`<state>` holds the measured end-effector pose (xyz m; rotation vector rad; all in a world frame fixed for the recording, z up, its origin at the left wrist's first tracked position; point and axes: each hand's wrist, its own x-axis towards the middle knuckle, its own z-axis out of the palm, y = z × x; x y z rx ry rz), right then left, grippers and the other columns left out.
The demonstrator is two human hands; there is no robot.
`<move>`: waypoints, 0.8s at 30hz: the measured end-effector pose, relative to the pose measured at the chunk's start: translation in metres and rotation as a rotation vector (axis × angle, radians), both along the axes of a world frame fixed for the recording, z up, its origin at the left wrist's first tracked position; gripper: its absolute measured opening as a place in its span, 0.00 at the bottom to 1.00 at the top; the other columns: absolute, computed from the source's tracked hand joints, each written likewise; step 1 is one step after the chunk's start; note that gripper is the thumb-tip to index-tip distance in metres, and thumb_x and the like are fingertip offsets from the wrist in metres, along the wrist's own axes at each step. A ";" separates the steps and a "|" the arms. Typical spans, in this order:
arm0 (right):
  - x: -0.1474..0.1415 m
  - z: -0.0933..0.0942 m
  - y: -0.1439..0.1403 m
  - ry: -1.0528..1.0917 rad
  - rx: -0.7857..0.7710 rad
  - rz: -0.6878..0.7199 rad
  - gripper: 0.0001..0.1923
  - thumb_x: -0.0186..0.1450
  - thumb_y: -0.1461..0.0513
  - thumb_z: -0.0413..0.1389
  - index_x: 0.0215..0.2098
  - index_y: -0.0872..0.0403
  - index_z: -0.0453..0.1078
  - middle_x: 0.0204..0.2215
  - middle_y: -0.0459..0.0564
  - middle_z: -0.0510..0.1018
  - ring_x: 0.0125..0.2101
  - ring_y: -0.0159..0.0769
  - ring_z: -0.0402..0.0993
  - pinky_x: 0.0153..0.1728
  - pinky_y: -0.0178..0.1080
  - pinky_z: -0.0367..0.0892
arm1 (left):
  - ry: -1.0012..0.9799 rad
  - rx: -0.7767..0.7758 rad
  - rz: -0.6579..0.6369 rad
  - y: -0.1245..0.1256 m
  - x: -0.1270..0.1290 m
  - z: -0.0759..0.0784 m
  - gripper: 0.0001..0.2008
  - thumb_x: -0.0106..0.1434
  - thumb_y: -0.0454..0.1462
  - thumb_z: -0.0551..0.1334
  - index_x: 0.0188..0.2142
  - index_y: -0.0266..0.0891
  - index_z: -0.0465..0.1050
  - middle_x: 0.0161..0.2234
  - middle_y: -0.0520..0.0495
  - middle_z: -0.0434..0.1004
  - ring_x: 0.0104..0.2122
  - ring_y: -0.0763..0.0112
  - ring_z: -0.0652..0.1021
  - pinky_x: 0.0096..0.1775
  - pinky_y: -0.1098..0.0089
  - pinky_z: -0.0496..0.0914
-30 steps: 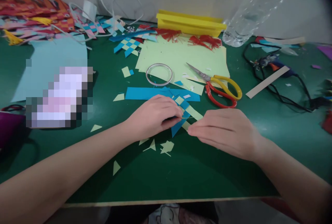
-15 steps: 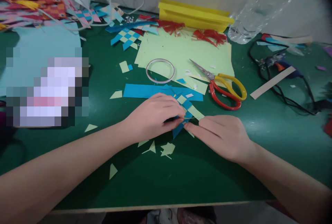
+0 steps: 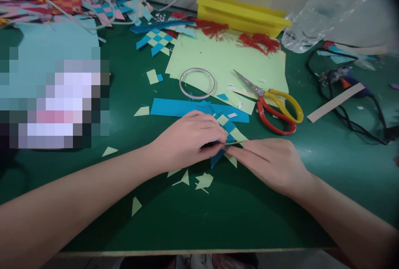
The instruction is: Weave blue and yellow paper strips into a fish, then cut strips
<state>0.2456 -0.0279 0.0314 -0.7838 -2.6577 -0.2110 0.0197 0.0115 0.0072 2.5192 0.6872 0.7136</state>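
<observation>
A woven piece of blue and pale green paper strips [image 3: 230, 126] lies in the middle of the green table, partly hidden under my fingers. My left hand [image 3: 193, 138] is closed in a pinch at its lower left, on a thin pale green paper strip [image 3: 236, 142] seen almost edge-on. From the right, my right hand [image 3: 274, 161] is closed on the same strip, its index finger reaching close to my left fingertips. Loose ends of the weave stick out below and to the right. Just behind lies a wide blue paper strip [image 3: 174, 107].
Red-and-yellow-handled scissors [image 3: 277, 111] lie behind my right hand. A roll of tape [image 3: 197, 83] rests on pale green sheets [image 3: 224, 55]. Paper scraps [image 3: 204, 181] lie in front. Farther back are a yellow folded piece [image 3: 240, 13], a plastic bottle [image 3: 299, 38] and a black cord [image 3: 343, 117].
The view has shifted slightly, moving the scene a little to the right. Between my hands, more of the thin green strip shows; both hands keep nearly the same place on the weave.
</observation>
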 end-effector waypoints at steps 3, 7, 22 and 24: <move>-0.002 0.002 -0.001 -0.056 -0.002 0.003 0.12 0.69 0.68 0.51 0.37 0.58 0.77 0.19 0.43 0.72 0.19 0.29 0.66 0.19 0.37 0.54 | 0.000 -0.008 0.001 0.000 0.000 0.000 0.05 0.67 0.32 0.59 0.36 0.41 0.74 0.40 0.52 0.82 0.45 0.68 0.78 0.49 0.65 0.67; -0.006 0.006 -0.003 -0.102 0.000 -0.007 0.11 0.69 0.68 0.52 0.37 0.59 0.77 0.21 0.44 0.74 0.20 0.30 0.68 0.18 0.38 0.54 | 0.003 -0.013 0.003 0.000 0.001 0.001 0.05 0.67 0.33 0.59 0.36 0.41 0.73 0.40 0.52 0.82 0.45 0.68 0.78 0.49 0.65 0.67; 0.009 0.009 -0.010 -0.313 -0.180 -0.011 0.19 0.66 0.69 0.52 0.55 0.59 0.70 0.23 0.43 0.73 0.19 0.33 0.68 0.17 0.40 0.49 | 0.013 -0.001 -0.021 0.000 -0.001 0.000 0.03 0.67 0.33 0.61 0.38 0.39 0.74 0.41 0.52 0.81 0.46 0.67 0.77 0.49 0.65 0.65; 0.009 0.010 -0.010 -0.325 -0.196 -0.012 0.20 0.66 0.69 0.52 0.56 0.58 0.69 0.23 0.42 0.72 0.19 0.33 0.68 0.17 0.40 0.48 | 0.022 -0.003 -0.027 0.000 -0.001 0.000 0.04 0.68 0.33 0.60 0.38 0.40 0.74 0.42 0.52 0.81 0.46 0.67 0.77 0.49 0.64 0.65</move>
